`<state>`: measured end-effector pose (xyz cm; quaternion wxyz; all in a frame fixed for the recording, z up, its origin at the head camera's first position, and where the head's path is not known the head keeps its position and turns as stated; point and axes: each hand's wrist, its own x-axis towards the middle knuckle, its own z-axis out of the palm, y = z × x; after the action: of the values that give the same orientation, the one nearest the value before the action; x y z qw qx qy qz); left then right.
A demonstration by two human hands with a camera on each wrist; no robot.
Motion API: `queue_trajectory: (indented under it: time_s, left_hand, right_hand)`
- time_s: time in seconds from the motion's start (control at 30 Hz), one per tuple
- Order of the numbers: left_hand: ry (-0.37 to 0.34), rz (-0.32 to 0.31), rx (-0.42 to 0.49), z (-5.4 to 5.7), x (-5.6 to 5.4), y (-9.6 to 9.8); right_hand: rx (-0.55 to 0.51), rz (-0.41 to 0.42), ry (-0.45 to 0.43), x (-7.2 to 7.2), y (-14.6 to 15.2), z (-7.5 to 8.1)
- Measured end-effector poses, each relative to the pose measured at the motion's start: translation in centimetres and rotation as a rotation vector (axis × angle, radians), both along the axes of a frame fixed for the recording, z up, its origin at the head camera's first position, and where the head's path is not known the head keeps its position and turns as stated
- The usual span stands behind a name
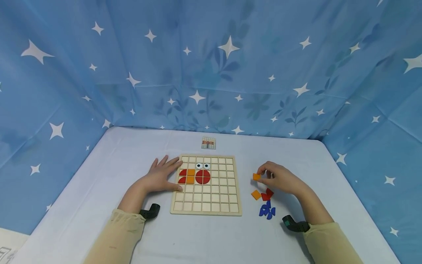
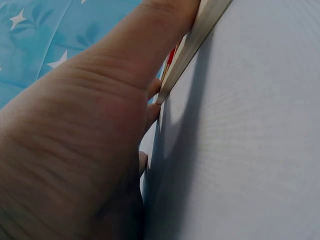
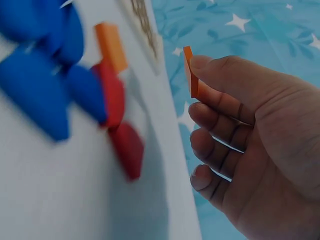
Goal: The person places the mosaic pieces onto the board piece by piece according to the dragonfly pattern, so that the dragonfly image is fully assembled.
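My left hand [image 1: 161, 177] rests on the left edge of a wooden grid board [image 1: 206, 212], its fingers spread and the thumb on the rim. To the right of the board, my right hand [image 1: 278, 178] pinches an orange square tile [image 1: 256, 176] between thumb and finger, raised off the table as the right wrist view shows. Set in the grid are red quarter-round tiles [image 1: 182, 180], orange squares [image 1: 190, 176], a red disc of quarter pieces [image 1: 202, 177] and two eye tiles [image 1: 199, 166] above it.
Below my right hand lie a loose orange square [image 1: 255, 194], red pieces [image 1: 265, 197] and several blue pieces [image 1: 267, 211]. Behind the board is a small pattern card [image 1: 208, 143]. A blue star-printed curtain [image 1: 211, 73] surrounds the white table [image 1: 184, 238].
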<state>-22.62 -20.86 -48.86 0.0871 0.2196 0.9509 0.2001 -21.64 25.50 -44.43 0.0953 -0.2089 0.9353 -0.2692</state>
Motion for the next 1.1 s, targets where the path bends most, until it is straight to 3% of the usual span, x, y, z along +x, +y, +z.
queue_trajectory:
  time_s: [0.17, 0.5, 0.73, 1.1]
  left_hand:
    - [-0.006, 0.004, 0.003, 0.0, 0.1, 0.0]
    - [-0.004, 0.002, 0.002, 0.0, 0.1, 0.0]
    - [-0.016, 0.0, 0.006, 0.2, 0.2, 0.0]
    - [-0.005, 0.003, -0.002, 0.2, 0.0, 0.0]
  right_hand:
    - [-0.023, 0.057, 0.04, -0.5, -1.4, 0.7]
    - [-0.017, 0.102, 0.032, -2.1, -5.2, 1.3]
    - [-0.029, 0.152, 0.036, -3.1, -7.4, 0.9]
    - [-0.038, 0.14, -0.032, -4.0, -10.6, -0.2]
